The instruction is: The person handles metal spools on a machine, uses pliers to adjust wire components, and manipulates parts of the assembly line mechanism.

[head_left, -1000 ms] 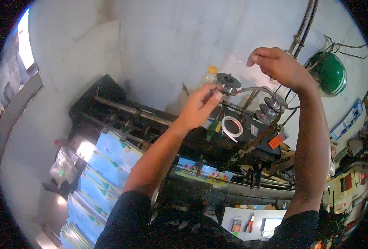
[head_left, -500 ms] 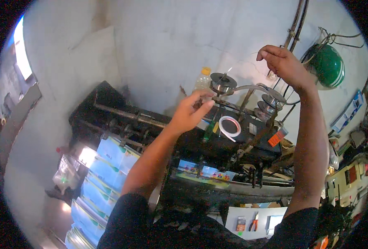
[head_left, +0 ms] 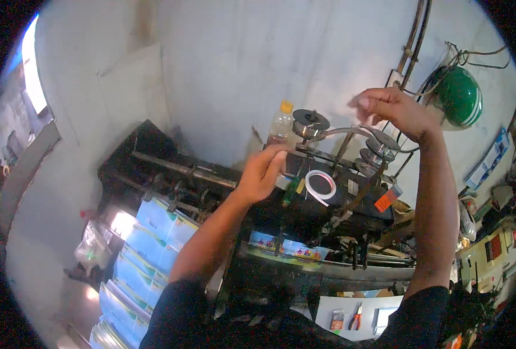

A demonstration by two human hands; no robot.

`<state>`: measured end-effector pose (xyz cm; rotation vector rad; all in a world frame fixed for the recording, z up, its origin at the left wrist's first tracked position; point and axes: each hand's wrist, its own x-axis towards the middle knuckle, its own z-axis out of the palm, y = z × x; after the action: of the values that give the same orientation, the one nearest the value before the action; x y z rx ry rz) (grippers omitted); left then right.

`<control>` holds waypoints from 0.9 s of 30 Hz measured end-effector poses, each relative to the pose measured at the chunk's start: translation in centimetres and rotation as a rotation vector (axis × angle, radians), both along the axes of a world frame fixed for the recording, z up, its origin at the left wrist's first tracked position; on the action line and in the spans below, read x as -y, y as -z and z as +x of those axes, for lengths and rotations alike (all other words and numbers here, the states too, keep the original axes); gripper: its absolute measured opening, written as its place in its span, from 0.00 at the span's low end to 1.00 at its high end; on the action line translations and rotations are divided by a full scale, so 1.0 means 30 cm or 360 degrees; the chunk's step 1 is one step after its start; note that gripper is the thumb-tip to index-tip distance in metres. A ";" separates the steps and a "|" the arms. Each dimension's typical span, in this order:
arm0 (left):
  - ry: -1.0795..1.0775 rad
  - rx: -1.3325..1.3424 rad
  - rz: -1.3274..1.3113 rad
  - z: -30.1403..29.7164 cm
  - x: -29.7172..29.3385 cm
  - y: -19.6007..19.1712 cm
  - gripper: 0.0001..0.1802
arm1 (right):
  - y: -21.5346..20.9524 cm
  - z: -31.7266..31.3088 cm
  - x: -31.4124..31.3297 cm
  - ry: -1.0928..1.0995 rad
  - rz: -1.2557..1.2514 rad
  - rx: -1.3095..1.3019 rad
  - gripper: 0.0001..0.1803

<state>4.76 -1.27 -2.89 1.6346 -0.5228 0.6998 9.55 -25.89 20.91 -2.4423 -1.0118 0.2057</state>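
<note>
My left hand (head_left: 261,175) is raised over the black machine (head_left: 356,177), thumb and fingers pressed together. Whatever those fingertips may hold is too small to see. Just beyond it a wire spool (head_left: 310,123) stands on its mount, beside a clear bottle (head_left: 281,123) with a yellow cap. My right hand (head_left: 398,113) is higher up at the right, in front of the wall, its fingers curled into a blurred pinch; I cannot make out anything in them. Below it are more spools (head_left: 375,152) of silvery wire. A white ring-shaped roll (head_left: 320,200) lies on the machine top next to a green-handled tool (head_left: 291,192).
Printed blue-and-green sheets (head_left: 153,232) lie in overlapping rows at the left. An orange box (head_left: 388,198) sits at the machine's right end. Pliers (head_left: 356,319) rest on a white surface (head_left: 346,307) near me. A green lamp shade (head_left: 460,96) hangs by the wall.
My right hand has come down and slightly left. My left hand has drawn back a little from the spool, and its spread thumb and fingers have closed together.
</note>
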 end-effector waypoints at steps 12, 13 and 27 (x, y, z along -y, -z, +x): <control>0.0170 -0.0190 0.0004 -0.146 -0.025 0.055 0.15 | 0.377 0.610 -0.132 -0.0232 -0.1362 0.0422 0.35; 0.0025 -0.0057 0.0070 -0.167 -0.047 0.059 0.15 | 0.406 0.561 -0.128 -0.0004 -0.1661 0.0272 0.39; -0.0266 0.0218 -0.0604 -0.220 -0.216 0.004 0.18 | 0.449 0.654 -0.102 -0.0083 -0.1069 0.0291 0.40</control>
<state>-1.83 5.21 -3.00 1.2885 -0.3274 0.9767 29.18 -22.82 7.44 -3.0822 -1.2357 0.3990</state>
